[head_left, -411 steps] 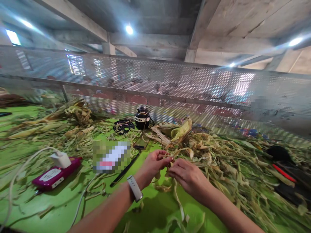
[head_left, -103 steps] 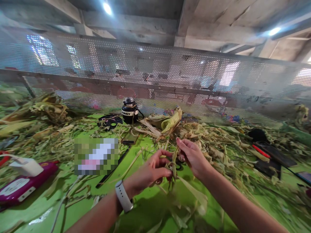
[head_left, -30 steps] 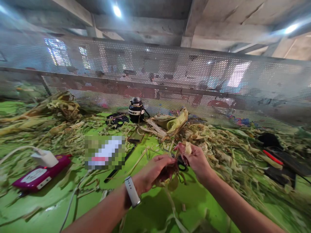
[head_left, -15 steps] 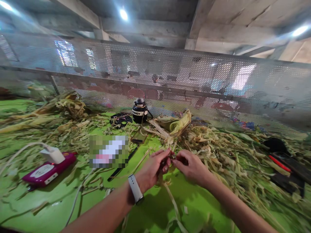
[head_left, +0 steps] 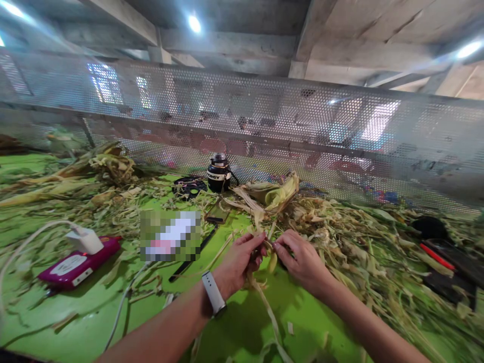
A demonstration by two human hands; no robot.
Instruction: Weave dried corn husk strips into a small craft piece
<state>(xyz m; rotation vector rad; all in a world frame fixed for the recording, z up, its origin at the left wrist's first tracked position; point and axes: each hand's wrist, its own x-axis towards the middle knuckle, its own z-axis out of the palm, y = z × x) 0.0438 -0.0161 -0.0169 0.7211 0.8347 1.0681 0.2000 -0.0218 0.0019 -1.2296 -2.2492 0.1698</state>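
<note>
Above the green table my left hand (head_left: 240,262), with a white watch band at its wrist, is closed on a corn husk strip (head_left: 269,310). Its pale tail runs down toward the table's near edge. Close against it, my right hand (head_left: 300,256) has thumb and forefinger pinched at the same husk. A short yellowish husk piece (head_left: 272,263) hangs between the two hands. What lies inside the left fingers is mostly hidden. Just beyond the hands rests a folded bundle of dry husks (head_left: 280,194).
Loose husk scraps (head_left: 340,234) heap on the right and far left. On the left sit a purple power strip (head_left: 81,264) with a white charger, and a pixelated object (head_left: 170,237) with a cable. A black bottle (head_left: 218,176) stands before the perforated metal screen (head_left: 234,111).
My right hand has shifted slightly right, away from the left fingers, and more of the yellowish husk piece shows between them. My left hand keeps its hold.
</note>
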